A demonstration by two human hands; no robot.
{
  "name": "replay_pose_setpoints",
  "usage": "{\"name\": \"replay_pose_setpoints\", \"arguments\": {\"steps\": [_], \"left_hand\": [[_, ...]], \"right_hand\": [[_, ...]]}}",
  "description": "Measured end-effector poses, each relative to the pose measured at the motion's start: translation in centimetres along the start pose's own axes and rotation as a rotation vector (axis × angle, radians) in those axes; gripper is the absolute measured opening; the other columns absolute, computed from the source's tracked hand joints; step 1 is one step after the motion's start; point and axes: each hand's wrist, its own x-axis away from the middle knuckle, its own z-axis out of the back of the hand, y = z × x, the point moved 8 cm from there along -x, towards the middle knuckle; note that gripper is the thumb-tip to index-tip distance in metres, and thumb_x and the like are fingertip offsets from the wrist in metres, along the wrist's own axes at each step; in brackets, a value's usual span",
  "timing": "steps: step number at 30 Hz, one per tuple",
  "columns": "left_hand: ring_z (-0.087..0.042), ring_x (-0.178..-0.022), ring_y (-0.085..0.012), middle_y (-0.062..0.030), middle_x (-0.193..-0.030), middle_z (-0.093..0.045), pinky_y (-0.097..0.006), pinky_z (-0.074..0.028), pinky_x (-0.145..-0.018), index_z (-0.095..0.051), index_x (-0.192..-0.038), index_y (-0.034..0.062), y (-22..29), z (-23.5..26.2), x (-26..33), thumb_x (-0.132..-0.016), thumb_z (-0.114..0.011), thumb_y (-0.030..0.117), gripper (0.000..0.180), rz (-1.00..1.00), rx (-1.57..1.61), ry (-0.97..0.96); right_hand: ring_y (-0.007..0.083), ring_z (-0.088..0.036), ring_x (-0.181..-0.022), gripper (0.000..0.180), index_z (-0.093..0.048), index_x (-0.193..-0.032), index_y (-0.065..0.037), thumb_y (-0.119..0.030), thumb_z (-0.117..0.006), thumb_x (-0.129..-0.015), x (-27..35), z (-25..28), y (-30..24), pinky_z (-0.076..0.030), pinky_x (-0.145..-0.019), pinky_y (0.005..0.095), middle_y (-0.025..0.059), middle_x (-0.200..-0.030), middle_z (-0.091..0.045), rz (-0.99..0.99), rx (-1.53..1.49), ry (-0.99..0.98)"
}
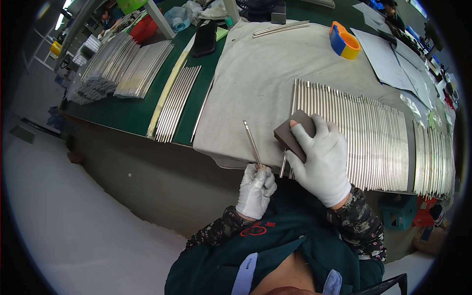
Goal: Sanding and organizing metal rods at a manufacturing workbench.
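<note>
In a white glove, my left hand [256,191] is closed around the lower end of a thin shiny metal rod [252,142], which tilts up and away over the cloth's front edge. My right hand [324,160], also gloved with a bare thumb tip, grips a dark grey-brown rectangular block [289,133]. That block rests at the left end of a long row of metal rods [368,137] laid side by side, and it hides part of the leftmost ones. The held rod and the block are apart.
A light cloth [246,73] covers the green table [123,115]. On the left lie a small row of rods [178,104], bagged rod bundles [142,71] and a black phone [204,38]. A tape roll [344,42], papers [388,64] and more rods [432,162] occupy the right.
</note>
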Motion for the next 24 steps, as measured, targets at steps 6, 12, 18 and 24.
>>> {"name": "replay_pose_setpoints", "arguments": {"steps": [6, 12, 18, 24], "left_hand": [[-0.035, -0.059, -0.0085, -0.0021, -0.083, -0.049, -0.02, -0.029, -0.047, -0.047, -0.095, 0.0114, 1.2, 0.2, 0.2, -0.095, -0.054, 0.014, 0.008, 0.01, -0.121, 0.034], [-0.043, -0.058, -0.0041, 0.0008, -0.076, -0.051, -0.019, -0.033, -0.047, -0.048, -0.096, 0.0082, 7.4, -2.1, 0.8, -0.091, -0.057, 0.007, 0.011, 0.016, -0.698, 0.037], [-0.056, -0.074, -0.0199, -0.007, -0.08, -0.057, -0.03, -0.046, -0.068, -0.057, -0.093, 0.001, 13.0, -10.7, -3.9, -0.082, -0.061, -0.001, 0.012, -0.872, -1.65, -0.356], [-0.057, -0.081, -0.0316, -0.0117, -0.082, -0.057, -0.039, -0.046, -0.071, -0.057, -0.09, 0.0041, 9.2, -12.7, -9.6, -0.08, -0.061, 0.006, 0.011, -0.836, -1.78, -0.771]], "right_hand": [[0.0353, -0.048, -0.101, 0.057, -0.058, -0.119, -0.01, -0.025, -0.074, -0.066, 1.9, 2.0, 1.5, -0.04, -0.084, 0.0434, 0.022, -0.121, -0.048, -0.06, -0.014, -0.015], [0.0357, -0.046, -0.106, 0.058, -0.057, -0.12, -0.011, -0.022, -0.074, -0.065, 3.9, 4.4, 3.4, -0.038, -0.09, 0.0439, 0.021, -0.124, -0.046, -0.093, -0.002, -0.029], [0.0356, -0.045, -0.107, 0.061, -0.056, -0.122, -0.011, -0.021, -0.075, -0.065, 4.8, 6.6, 5.7, -0.037, -0.092, 0.0448, 0.0196, -0.125, -0.046, -0.144, 0.039, 0.048], [0.0354, -0.046, -0.108, 0.059, -0.057, -0.122, -0.009, -0.021, -0.074, -0.067, 5.2, 7.0, 7.8, -0.038, -0.093, 0.0448, 0.019, -0.123, -0.047, -0.185, 0.067, 0.059]]}}
